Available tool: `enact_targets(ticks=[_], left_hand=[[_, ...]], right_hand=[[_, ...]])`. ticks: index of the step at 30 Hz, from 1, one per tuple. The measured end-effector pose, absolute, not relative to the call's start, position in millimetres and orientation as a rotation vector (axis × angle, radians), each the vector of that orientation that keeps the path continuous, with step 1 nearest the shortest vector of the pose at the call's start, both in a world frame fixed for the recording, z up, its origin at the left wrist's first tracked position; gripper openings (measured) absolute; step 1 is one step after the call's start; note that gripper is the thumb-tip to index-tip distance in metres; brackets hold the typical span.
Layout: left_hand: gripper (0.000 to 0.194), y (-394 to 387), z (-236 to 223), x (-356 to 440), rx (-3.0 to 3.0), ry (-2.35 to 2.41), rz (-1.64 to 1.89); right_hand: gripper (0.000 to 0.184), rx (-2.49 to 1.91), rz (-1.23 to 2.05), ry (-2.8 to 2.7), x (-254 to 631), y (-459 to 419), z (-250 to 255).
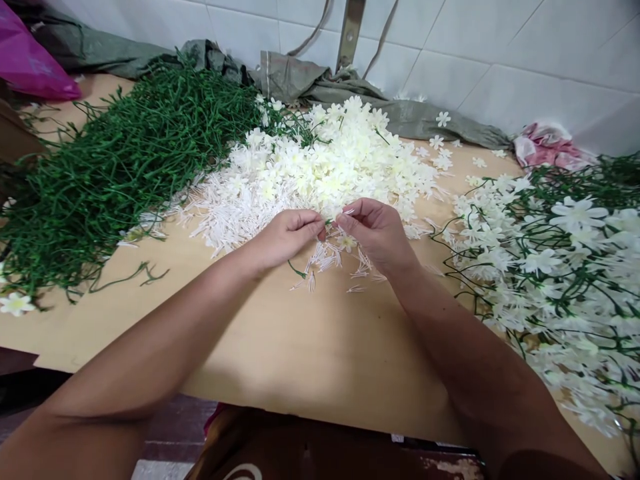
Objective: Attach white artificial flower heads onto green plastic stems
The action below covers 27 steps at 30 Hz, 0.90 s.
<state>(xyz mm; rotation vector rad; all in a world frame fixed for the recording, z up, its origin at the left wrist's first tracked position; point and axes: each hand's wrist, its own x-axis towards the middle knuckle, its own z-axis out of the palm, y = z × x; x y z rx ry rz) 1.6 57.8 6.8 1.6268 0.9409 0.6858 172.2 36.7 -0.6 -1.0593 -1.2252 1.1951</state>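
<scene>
My left hand is closed in a pinch on a thin green artificial flower stem; its tail hangs below the palm and its tip shows between my hands. Close beside it, my right hand pinches a small white stamen piece between thumb and fingertips. The fingertips of both hands nearly meet. Just beneath them lie loose white stamens on the brown board. Behind my hands rises a heap of white fabric blossoms, with a spread of white stamens at its left.
Green stems are piled at the left. On the right lie many assembled white flowers with green stems. Grey-green cloth runs along the tiled wall. A magenta bag sits at the far left, a pink-white bag at the back right.
</scene>
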Motion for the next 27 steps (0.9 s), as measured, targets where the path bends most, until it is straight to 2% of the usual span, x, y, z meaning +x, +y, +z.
enact_targets(ticks=[9, 21, 27], left_hand=[[0.025, 59.7, 2.7, 1.6, 1.629, 0.81, 0.74], [0.024, 60.4, 9.4, 0.8, 1.645, 0.741, 0.722], [0.027, 61.1, 4.9, 1.8, 1.65, 0.726, 0.744]], right_hand=[[0.029, -1.032, 1.195, -1.172, 169.8, 37.2, -5.1], [0.038, -0.952, 1.382, -1.053, 172.1, 37.1, -7.0], [0.024, -1.077, 1.056, -1.308, 172.1, 36.5, -8.6]])
